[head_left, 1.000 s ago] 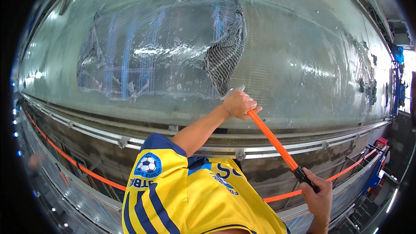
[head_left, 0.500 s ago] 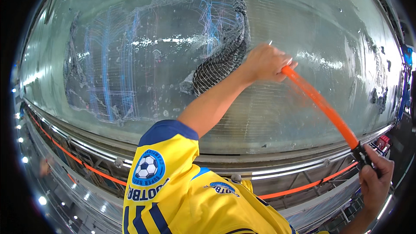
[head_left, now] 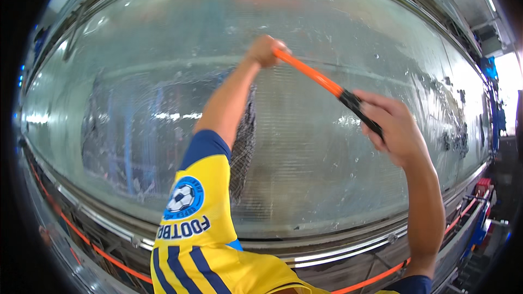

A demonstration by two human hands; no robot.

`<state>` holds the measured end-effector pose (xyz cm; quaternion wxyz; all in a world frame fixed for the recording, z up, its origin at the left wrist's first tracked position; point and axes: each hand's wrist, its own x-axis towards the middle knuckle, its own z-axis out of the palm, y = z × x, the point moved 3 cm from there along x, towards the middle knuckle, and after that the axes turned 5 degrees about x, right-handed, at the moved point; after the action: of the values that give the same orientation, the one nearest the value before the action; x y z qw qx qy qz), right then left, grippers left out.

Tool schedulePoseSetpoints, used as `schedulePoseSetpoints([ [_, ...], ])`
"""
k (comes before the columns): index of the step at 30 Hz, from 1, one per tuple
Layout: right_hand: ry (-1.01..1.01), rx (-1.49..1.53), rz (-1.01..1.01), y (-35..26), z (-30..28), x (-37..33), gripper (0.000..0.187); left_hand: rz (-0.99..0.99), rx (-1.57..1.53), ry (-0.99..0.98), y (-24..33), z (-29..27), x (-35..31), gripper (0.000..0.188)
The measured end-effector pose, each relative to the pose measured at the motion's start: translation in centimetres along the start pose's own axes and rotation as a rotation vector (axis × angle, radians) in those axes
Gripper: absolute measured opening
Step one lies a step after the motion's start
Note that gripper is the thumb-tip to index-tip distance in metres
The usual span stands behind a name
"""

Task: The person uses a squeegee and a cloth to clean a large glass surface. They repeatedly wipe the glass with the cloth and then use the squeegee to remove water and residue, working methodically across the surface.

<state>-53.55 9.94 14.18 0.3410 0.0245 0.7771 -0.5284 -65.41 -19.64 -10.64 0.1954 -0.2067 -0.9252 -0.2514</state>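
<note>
Orange pole [head_left: 316, 78] slants over wet surface [head_left: 327, 185]

The left hand [head_left: 268, 50] is closed around the pole's far visible end. Nearer and to the right, the right hand [head_left: 393, 126] curls loosely around its black grip [head_left: 359, 113]. Dark netting [head_left: 243, 166] lies nearer than the left hand, partly hidden by the left forearm [head_left: 229, 106].
</note>
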Motion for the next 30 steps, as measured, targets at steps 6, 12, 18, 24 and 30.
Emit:
schedulePoseSetpoints([
  [6, 0.087, -0.046, 0.213, 10.9, -7.0, -20.1, 0.053, -0.071, -0.119, 0.113, 23.7, 3.4, -9.1, 0.044],
  [12, -0.105, 0.585, 0.576, 23.1, -0.9, -38.7, 0.070, -0.015, -0.199, -0.037, 38.3, 1.0, -24.7, 0.045],
  [18, -0.122, 0.848, 0.766, 21.4, 5.6, -41.9, 0.065, -0.022, -0.259, -0.243, 39.0, -4.8, -33.0, 0.045],
  [24, -0.045, 0.585, 0.762, 17.1, 7.5, -38.4, 0.056, 0.080, -0.245, -0.105, 34.3, -5.6, -30.0, 0.044],
  [30, -0.019, 0.428, 0.771, 10.2, 5.8, -32.4, 0.056, -0.028, -0.325, -0.011, 31.0, -4.7, -26.3, 0.045],
])
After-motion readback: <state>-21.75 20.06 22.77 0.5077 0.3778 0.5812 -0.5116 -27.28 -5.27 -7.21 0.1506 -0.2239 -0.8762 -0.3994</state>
